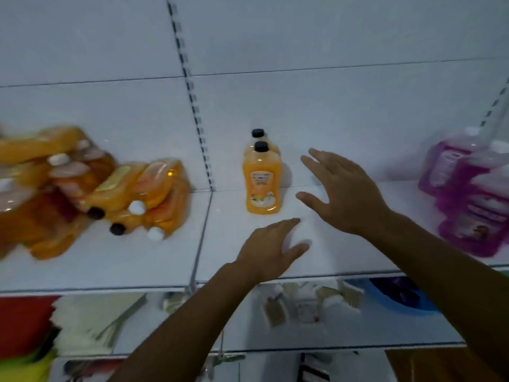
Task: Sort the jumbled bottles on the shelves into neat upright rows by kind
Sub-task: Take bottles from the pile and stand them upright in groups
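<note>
A smooth, matt white shelf (pixel 344 257), seemingly painted metal, has a matching white back panel (pixel 330 106) and a slotted metal upright (pixel 190 86). At centre, an upright orange bottle (pixel 261 186) is glossy translucent plastic with a matt black cap (pixel 261 146) and a paper-like label. On the left, a heap of orange bottles (pixel 132 194) shows shiny clear plastic, with white and black caps. On the right, purple bottles (pixel 468 194) look equally glossy and translucent, though blurred.
</note>
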